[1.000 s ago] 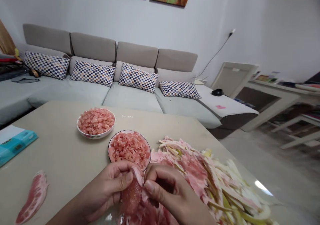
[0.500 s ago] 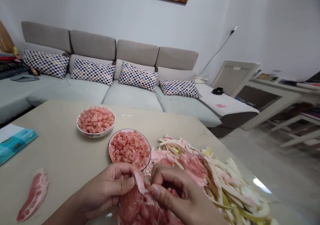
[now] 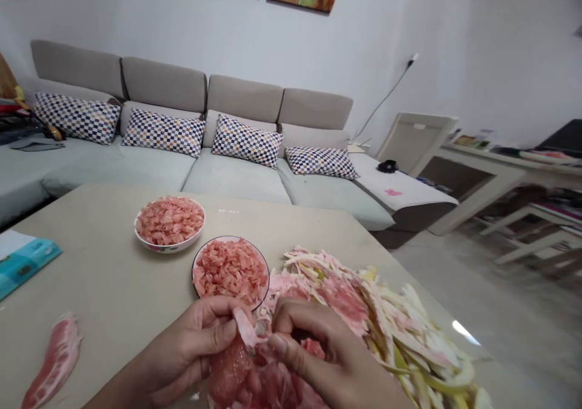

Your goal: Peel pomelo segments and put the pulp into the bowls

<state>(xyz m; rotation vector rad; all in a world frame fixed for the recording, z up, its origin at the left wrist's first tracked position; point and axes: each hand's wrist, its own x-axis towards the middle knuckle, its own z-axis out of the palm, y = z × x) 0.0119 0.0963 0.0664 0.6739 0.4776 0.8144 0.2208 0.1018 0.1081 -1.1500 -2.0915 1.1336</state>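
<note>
My left hand is closed around a pomelo segment, its pink flesh showing below my thumb. A pale strip of membrane stands up from the segment between my two hands. The thumb and forefinger of my right hand are pinched on the end of that membrane. Beneath my hands lie more pink membranes, partly hidden by the fingers. Just beyond my hands is a dark-rimmed plate heaped with peeled pomelo flesh.
Farther back stands a white bowl full of pulp. Yellow-white peel is piled along the table's right side. At the left lie another pomelo segment and a blue tissue pack. A sofa stands behind the table.
My hands have drawn slightly apart, and the membrane strip between them is stretched a little further left. The whole view has shifted a little.
</note>
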